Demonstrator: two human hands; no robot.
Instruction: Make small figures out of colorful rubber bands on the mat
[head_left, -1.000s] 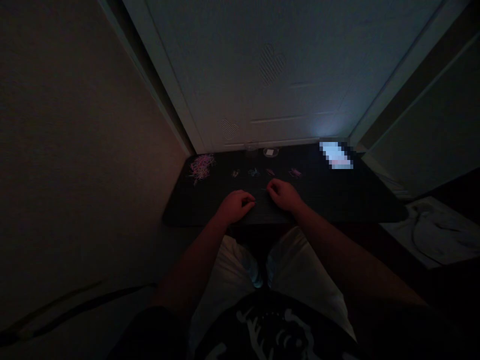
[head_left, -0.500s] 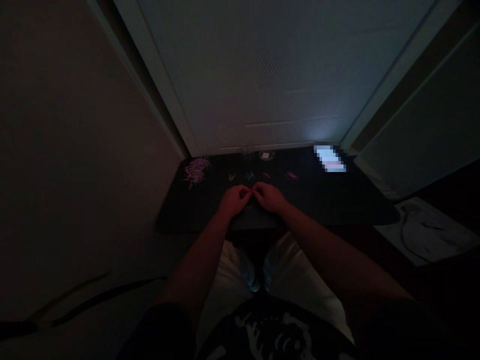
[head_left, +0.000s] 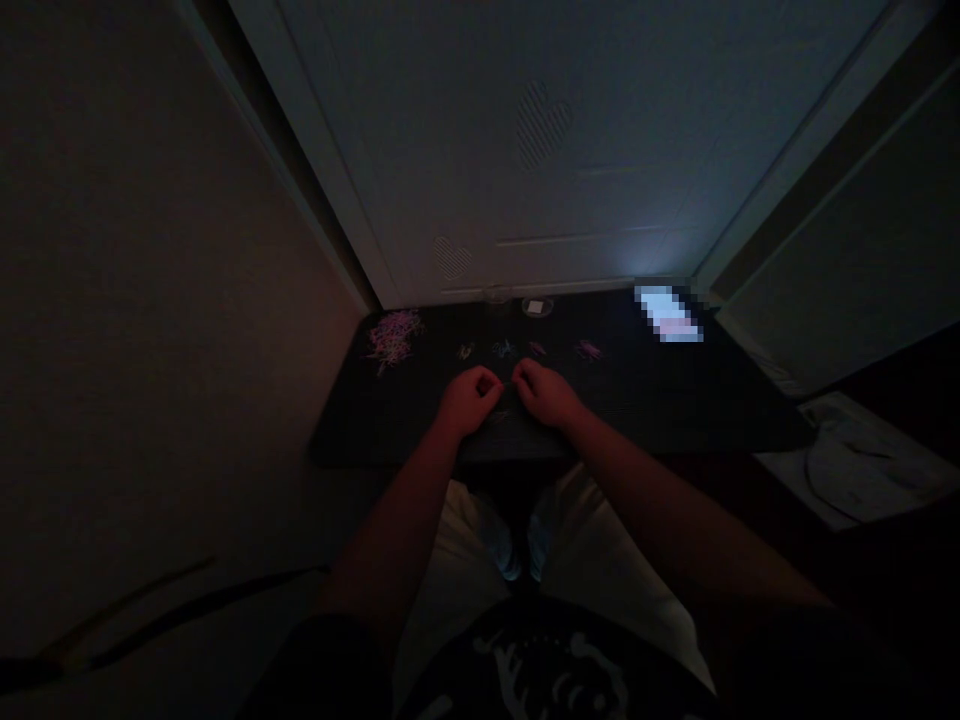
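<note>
The room is very dark. My left hand (head_left: 469, 398) and my right hand (head_left: 546, 393) rest close together on the near middle of a black table (head_left: 675, 400). Both hands have curled fingers pinched toward each other, and whatever is between the fingertips is too small and dim to name. Just beyond them lie several small coloured bits in a row: a yellowish one (head_left: 466, 351), a blue one (head_left: 504, 348), a pink one (head_left: 537, 347) and a purple one (head_left: 589, 349). A heap of pink and pale loose bands (head_left: 392, 335) sits at the table's far left corner.
A glowing phone screen (head_left: 667, 312) lies at the far right of the table. A small round dish (head_left: 536, 306) stands at the back edge against a white door (head_left: 555, 150). Pale cloth (head_left: 862, 465) lies on the floor to the right. A wall runs close on the left.
My two hands, a little apart a second ago, have come together so that their fingertips nearly meet. The view has shifted slightly.
</note>
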